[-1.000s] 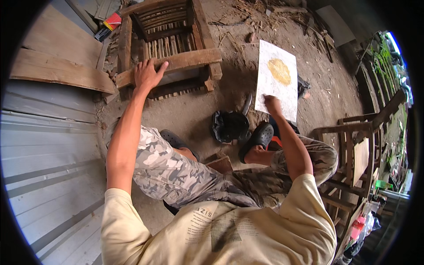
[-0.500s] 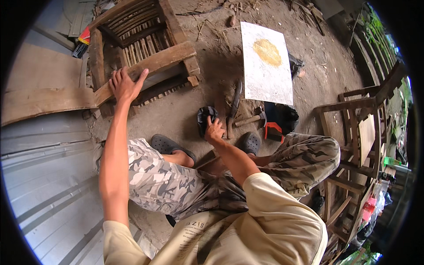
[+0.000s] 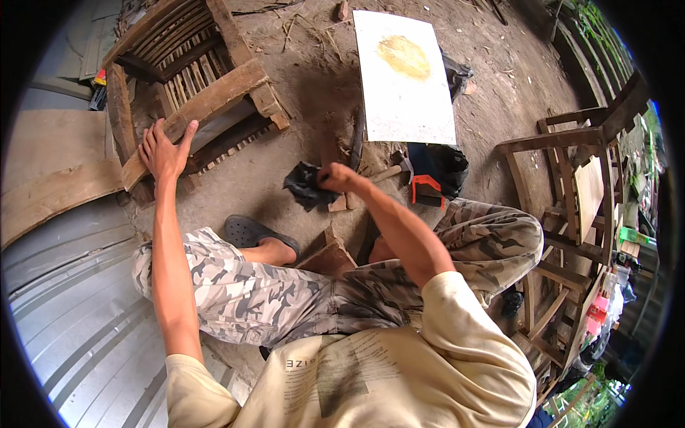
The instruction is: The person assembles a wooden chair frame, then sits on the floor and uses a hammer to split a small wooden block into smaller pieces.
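Observation:
My left hand (image 3: 165, 153) lies on the front rail of a worn wooden chair (image 3: 214, 96) with a slatted part, fingers apart and thumb stretched along the wood. Low over the dirt floor, my right hand (image 3: 338, 178) is closed on a crumpled black plastic bag (image 3: 308, 187). Just beside that hand lies a hammer (image 3: 389, 173), partly hidden by my forearm. A dark, long curved tool (image 3: 357, 135) lies beyond it, its kind unclear. The wooden piece under the bag is mostly covered.
A stained white board (image 3: 407, 107) lies ahead. Next to it are an orange-edged tool (image 3: 427, 187) and a dark bag (image 3: 452, 167). Another wooden chair (image 3: 571, 139) stands at right. A wooden block (image 3: 330, 255) sits between my feet; corrugated metal sheeting (image 3: 85, 307) is at left.
My right hand has gone from touching the black bag with fingers spread to gripping it, and the bag now spreads out to the left. My left hand stays on the chair rail; the view has shifted.

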Available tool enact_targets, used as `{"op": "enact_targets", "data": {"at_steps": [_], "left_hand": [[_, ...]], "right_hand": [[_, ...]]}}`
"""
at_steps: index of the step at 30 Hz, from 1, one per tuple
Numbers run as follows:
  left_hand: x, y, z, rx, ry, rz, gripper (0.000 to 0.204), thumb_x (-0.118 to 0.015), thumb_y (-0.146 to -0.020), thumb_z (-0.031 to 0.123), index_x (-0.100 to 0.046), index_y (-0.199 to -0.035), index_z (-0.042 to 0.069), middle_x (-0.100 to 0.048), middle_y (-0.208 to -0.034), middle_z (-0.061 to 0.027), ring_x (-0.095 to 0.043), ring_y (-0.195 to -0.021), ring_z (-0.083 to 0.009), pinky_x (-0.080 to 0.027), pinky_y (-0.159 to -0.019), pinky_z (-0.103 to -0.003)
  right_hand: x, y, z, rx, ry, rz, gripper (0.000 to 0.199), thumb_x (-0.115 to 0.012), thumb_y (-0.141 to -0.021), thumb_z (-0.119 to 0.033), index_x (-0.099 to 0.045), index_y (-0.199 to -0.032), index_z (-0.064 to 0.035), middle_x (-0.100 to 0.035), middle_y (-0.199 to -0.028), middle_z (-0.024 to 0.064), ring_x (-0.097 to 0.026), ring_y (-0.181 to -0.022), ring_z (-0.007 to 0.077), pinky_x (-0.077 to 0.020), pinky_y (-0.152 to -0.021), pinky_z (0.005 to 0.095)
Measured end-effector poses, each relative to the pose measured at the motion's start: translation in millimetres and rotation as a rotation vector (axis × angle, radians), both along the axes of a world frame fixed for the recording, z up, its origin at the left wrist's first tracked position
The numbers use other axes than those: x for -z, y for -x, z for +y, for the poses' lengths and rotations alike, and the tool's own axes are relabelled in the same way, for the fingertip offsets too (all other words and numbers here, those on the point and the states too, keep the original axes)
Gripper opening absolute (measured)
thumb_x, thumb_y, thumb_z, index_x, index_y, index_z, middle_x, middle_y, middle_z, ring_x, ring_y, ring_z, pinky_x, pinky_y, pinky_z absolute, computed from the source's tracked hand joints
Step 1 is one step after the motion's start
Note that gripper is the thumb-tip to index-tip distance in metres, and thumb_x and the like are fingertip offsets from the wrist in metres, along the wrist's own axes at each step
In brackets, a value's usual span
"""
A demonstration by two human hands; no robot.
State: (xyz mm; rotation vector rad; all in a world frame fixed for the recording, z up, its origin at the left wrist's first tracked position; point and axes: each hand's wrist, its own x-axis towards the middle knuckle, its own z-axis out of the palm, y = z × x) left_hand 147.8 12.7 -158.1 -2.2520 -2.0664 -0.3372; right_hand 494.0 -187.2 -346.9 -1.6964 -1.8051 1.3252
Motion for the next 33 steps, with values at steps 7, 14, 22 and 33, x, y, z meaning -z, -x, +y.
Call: {"op": "enact_targets", "data": {"at_steps": [7, 14, 22, 33], "left_hand": [[-15, -3, 1, -0.031, 0.036, -0.007, 0.114, -0.051, -0.068, 0.090, -0.042, -0.144, 0.005, -0.039, -0.148, -0.0215, -0.026, -0.143, -0.0336, -0.010, -0.119, -0.052], [-24, 2, -1, -0.043, 0.092, -0.041, 0.116, -0.053, -0.066, 0.090, -0.041, -0.144, 0.005, -0.038, -0.148, -0.0219, -0.027, -0.143, -0.0348, -0.011, -0.119, -0.052], [-19, -2, 1, -0.039, 0.099, -0.035, 0.115, -0.053, -0.067, 0.090, -0.039, -0.145, 0.007, -0.036, -0.150, -0.0209, -0.025, -0.144, -0.0337, -0.010, -0.119, -0.052], [-34, -12, 10, -0.044, 0.305, 0.030, 0.125, -0.043, -0.065, 0.096, -0.036, -0.146, 0.002, -0.037, -0.147, -0.0218, -0.028, -0.141, -0.0351, -0.014, -0.115, -0.055]], "right_hand": [[-21, -135, -54, 0.483, 0.239, 0.141, 0.012, -0.065, -0.081, -0.014, -0.073, -0.086, -0.0068, -0.063, -0.068, 0.0002, -0.054, -0.057, 0.0100, -0.0439, -0.053, 0.0284], [3, -152, -86, 1.095, 0.065, 0.233, 0.015, -0.059, -0.084, -0.002, -0.071, -0.091, -0.0062, -0.060, -0.075, -0.0033, -0.051, -0.067, 0.0070, -0.0384, -0.059, 0.0226], [53, -166, -74, 1.224, -0.164, 0.402, 0.023, -0.060, -0.083, -0.006, -0.071, -0.103, -0.0021, -0.070, -0.098, 0.0067, -0.062, -0.086, 0.0168, -0.0484, -0.077, 0.0277], [-52, -154, 15, 0.324, 0.889, -0.608, 0.032, -0.054, -0.086, -0.031, -0.073, -0.087, -0.0059, -0.072, -0.083, 0.0104, -0.070, -0.069, 0.0259, -0.0567, -0.063, 0.0405]]}}
